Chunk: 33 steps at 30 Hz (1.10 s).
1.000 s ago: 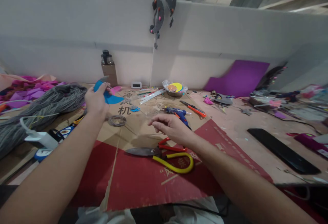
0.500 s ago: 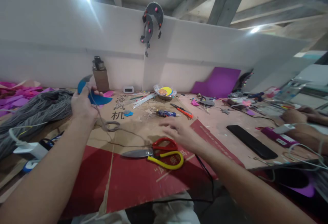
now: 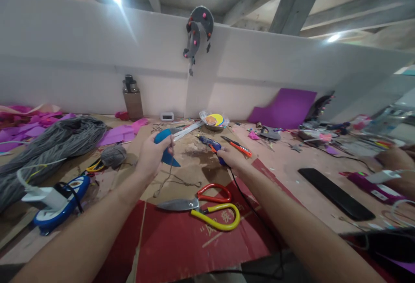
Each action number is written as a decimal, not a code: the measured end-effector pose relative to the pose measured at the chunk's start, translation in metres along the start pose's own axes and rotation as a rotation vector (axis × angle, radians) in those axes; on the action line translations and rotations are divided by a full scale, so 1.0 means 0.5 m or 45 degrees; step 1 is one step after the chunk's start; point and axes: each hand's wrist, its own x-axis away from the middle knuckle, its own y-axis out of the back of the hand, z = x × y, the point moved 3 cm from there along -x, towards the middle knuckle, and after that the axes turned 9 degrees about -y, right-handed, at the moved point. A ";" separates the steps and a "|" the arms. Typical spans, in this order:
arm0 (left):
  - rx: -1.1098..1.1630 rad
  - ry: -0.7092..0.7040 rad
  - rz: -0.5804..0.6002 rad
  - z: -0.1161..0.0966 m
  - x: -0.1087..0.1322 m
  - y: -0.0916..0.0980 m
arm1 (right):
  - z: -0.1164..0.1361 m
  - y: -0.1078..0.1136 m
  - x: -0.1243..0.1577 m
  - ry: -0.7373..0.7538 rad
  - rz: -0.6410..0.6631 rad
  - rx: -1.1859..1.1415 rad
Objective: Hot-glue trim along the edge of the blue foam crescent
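My left hand (image 3: pixel 149 155) is closed on a blue crescent-shaped foam piece (image 3: pixel 164 144), with a grey yarn strand (image 3: pixel 165 177) hanging from it to the cardboard. My right hand (image 3: pixel 231 157) is wrapped round the handle of a blue glue gun (image 3: pixel 209 143), whose black cord (image 3: pixel 251 201) trails back along my arm. In front of both hands lie large scissors (image 3: pixel 202 204) with one red and one yellow handle, on the red and brown cardboard (image 3: pixel 181 235).
A grey yarn bundle (image 3: pixel 48 142) and yarn ball (image 3: pixel 113 155) sit left, beside pink foam scraps (image 3: pixel 119 134). An orange cutter (image 3: pixel 238 145), a bowl (image 3: pixel 215 120), a bottle (image 3: pixel 132 97), a purple sheet (image 3: pixel 285 108) and a black bar (image 3: pixel 335 193) lie beyond. Another person's hand (image 3: pixel 394 157) is far right.
My left hand has brought the blue foam piece in toward the middle. My right hand has reached forward and closed on the glue gun.
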 end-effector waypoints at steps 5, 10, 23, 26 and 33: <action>-0.098 -0.018 -0.028 0.009 -0.007 0.017 | 0.041 -0.017 0.004 -0.304 0.131 -0.489; -0.221 -0.025 -0.018 0.015 -0.005 0.025 | 0.094 -0.027 0.027 -0.418 0.344 -0.856; -0.738 -0.036 -0.001 0.008 -0.003 0.036 | 0.127 -0.023 0.105 0.227 0.308 -0.405; -0.915 -0.047 0.043 -0.006 0.002 0.030 | 0.131 -0.022 0.108 0.317 0.226 -0.221; -1.103 -0.098 0.053 -0.023 0.006 0.021 | 0.145 -0.018 0.113 0.342 0.206 -0.065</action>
